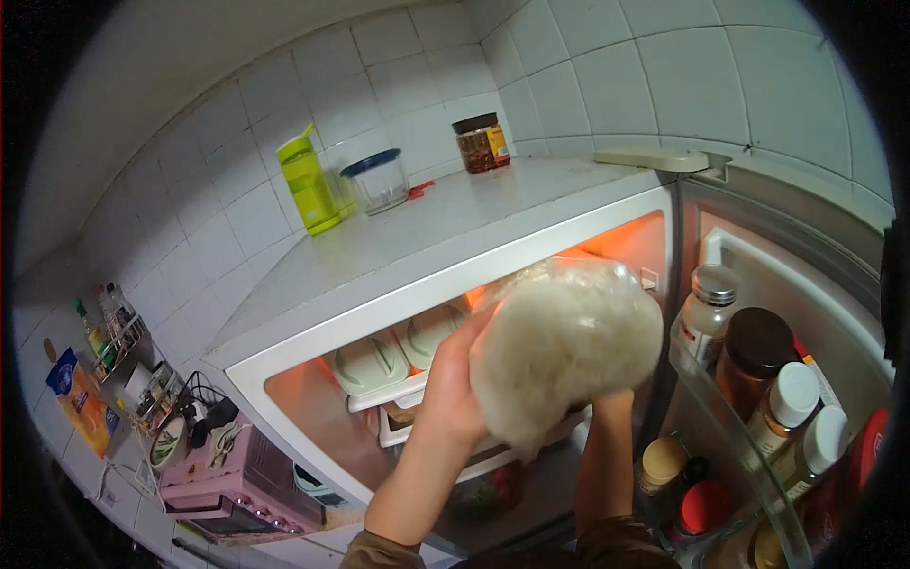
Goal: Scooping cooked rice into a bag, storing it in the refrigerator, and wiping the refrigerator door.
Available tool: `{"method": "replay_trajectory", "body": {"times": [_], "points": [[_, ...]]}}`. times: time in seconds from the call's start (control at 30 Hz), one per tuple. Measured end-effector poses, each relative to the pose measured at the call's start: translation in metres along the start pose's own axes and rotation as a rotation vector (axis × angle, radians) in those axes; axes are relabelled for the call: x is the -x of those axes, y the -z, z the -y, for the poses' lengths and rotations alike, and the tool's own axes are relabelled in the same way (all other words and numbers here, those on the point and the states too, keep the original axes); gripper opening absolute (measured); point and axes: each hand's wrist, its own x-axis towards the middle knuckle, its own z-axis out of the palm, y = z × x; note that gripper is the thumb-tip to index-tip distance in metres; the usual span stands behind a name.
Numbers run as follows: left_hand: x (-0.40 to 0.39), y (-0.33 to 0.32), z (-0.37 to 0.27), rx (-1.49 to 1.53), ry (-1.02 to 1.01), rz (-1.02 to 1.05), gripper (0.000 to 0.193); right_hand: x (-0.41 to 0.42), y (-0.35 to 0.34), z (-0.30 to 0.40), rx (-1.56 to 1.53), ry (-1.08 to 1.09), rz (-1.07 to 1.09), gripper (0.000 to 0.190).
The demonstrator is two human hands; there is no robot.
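A bulky clear plastic bag (569, 348) of pale, whitish contents is held up in front of the open refrigerator (455, 249); I cannot tell what the contents are. My left hand (458, 377) grips the bag's left side, fingers partly hidden behind it. On the lower right, my right hand (613, 400) supports it, mostly covered by the bag. Behind my left wrist, pale green lidded containers (370, 364) sit on the upper shelf. Below, something green and red shows dimly through a drawer (490, 491).
At right, the swung-out door carries a clear shelf (739, 441) of jars and bottles, including a dark-lidded jar (757, 345). On the refrigerator top stand a lime-green bottle (309, 188), a blue-lidded container (375, 183) and a chili jar (483, 146). A pink toaster oven (242, 491) is at left.
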Motion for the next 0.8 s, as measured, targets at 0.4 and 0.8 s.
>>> {"method": "replay_trajectory", "body": {"times": [0.4,0.8], "points": [[-0.058,0.015,-0.005,0.389,0.325,0.046,0.044,-0.01,0.052,0.039,0.24,0.153,0.058,0.031],[-0.108,0.014,0.01,0.01,0.204,-0.007,0.037,0.016,0.038,0.038,0.113,0.003,-0.184,0.053]]}}
